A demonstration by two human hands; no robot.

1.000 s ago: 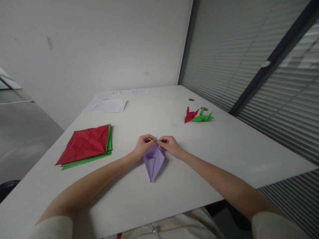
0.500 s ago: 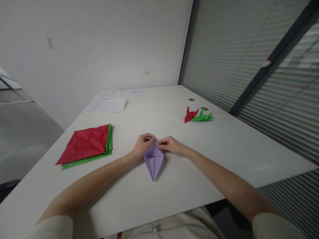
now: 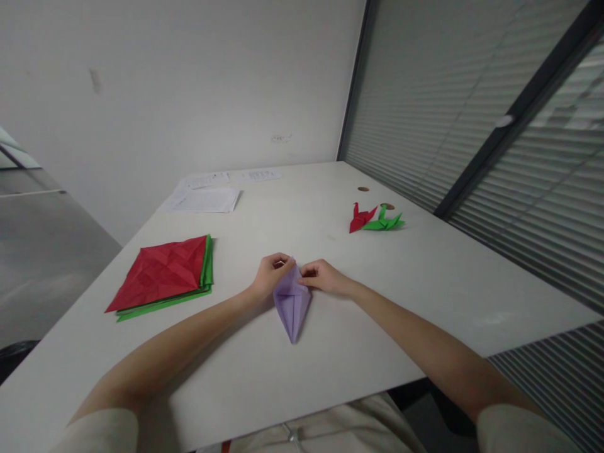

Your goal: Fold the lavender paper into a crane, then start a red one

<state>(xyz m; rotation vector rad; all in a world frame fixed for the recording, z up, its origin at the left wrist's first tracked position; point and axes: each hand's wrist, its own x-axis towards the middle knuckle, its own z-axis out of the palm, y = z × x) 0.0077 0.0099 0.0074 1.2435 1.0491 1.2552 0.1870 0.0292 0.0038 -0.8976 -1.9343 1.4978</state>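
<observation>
A folded purple origami paper [image 3: 293, 309], shaped like a long diamond, lies on the white table in front of me, its lower point toward my body. A horizontal crease and a vertical slit show on its face. My left hand [image 3: 274, 272] pinches the upper left edge near the top point, thumb on the paper. On the other side, my right hand [image 3: 321, 275] is closed with its fingertips on the upper right edge. Whatever lies under the fingertips is hidden.
Crumpled red sheets [image 3: 165, 269] lie over green sheets [image 3: 207, 267] at the left. A red paper crane [image 3: 361, 218] and a green paper crane [image 3: 384, 221] stand at the right. Printed papers [image 3: 207, 200] lie farther back. Blinds [image 3: 425, 107] border the table's right side.
My right fingertips have shifted slightly down along the upper right edge of the purple paper, and its right flap looks a little more folded inward. My left hand stays put.
</observation>
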